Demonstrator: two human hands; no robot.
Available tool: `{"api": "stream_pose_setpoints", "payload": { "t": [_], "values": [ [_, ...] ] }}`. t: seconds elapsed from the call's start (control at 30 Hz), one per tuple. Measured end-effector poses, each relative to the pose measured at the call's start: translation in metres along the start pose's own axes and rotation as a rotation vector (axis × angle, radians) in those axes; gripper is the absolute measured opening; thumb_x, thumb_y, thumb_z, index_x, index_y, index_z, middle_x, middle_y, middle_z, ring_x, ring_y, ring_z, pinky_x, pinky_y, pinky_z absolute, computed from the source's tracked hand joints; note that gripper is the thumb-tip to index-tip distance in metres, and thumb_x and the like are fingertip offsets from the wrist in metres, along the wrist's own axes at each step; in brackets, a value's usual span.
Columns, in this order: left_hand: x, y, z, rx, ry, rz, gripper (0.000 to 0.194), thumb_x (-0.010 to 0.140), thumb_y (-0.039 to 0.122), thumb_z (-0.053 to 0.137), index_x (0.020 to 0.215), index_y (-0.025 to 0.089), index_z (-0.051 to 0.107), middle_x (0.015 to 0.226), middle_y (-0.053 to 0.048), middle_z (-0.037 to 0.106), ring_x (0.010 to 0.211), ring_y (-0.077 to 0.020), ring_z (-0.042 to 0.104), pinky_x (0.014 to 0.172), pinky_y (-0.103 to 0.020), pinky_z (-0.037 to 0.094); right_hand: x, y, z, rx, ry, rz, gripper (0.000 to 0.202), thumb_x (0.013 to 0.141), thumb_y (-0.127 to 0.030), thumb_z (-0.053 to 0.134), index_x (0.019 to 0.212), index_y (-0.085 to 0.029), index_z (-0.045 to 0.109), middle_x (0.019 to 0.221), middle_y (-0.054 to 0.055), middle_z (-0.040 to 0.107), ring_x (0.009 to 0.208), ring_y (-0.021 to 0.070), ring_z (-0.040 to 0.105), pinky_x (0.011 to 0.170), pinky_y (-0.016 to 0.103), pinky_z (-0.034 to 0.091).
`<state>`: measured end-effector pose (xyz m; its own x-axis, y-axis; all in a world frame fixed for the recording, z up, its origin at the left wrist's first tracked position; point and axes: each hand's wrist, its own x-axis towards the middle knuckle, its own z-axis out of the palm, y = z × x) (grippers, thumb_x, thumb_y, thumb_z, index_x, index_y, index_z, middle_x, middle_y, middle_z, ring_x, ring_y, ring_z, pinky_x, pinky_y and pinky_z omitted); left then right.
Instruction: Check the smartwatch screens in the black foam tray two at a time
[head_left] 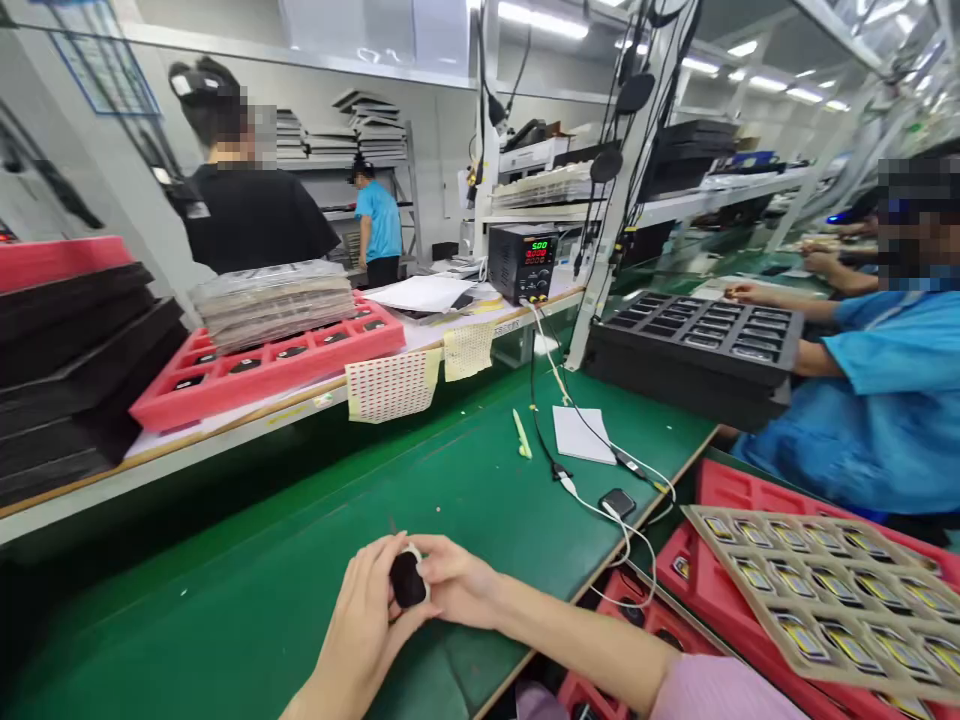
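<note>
Low in the middle of the view, above the green bench top, both hands hold a small watch case with a black rounded-square face and a pale edge. My left hand curls around its left side and underside. From the right, my right hand grips the pale edge between thumb and fingers. The back of the case is hidden by the fingers. To the right, a similar dark device lies on the green bench with a white cable at it.
A white pad and a green pen lie ahead. A power supply stands on the shelf beside a red foam tray. A beige tray of parts sits at right, below black trays and a seated co-worker.
</note>
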<state>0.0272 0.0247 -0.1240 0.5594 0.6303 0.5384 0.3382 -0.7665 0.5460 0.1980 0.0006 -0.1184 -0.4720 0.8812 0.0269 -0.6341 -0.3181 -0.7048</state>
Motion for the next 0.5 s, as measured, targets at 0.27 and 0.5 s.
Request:
{"api": "stream_pose_setpoints", "payload": {
  "t": [0.27, 0.5],
  "values": [
    [0.078, 0.004, 0.037, -0.15, -0.209, -0.066, 0.056, 0.084, 0.043, 0.064, 0.131, 0.024, 0.04, 0.119, -0.013, 0.049, 0.108, -0.0269, 0.056, 0.09, -0.039, 0.05, -0.017, -0.053, -0.054, -0.135, 0.139, 0.002, 0.058, 0.068, -0.044, 0.08, 0.113, -0.014, 0.061, 0.098, 0.011, 0.067, 0.09, 0.0241, 0.065, 0.081, 0.036, 0.047],
    [0.086, -0.044, 0.062, -0.129, -0.287, -0.191, 0.041, 0.07, 0.041, 0.077, 0.104, 0.021, 0.063, 0.098, -0.009, 0.058, 0.091, -0.0275, 0.06, 0.082, -0.041, 0.052, 0.036, -0.101, -0.113, -0.497, 0.43, -0.041, 0.039, 0.089, -0.038, 0.065, 0.119, -0.014, 0.058, 0.107, 0.012, 0.064, 0.101, 0.0234, 0.06, 0.086, 0.038, 0.048]
  ]
}}
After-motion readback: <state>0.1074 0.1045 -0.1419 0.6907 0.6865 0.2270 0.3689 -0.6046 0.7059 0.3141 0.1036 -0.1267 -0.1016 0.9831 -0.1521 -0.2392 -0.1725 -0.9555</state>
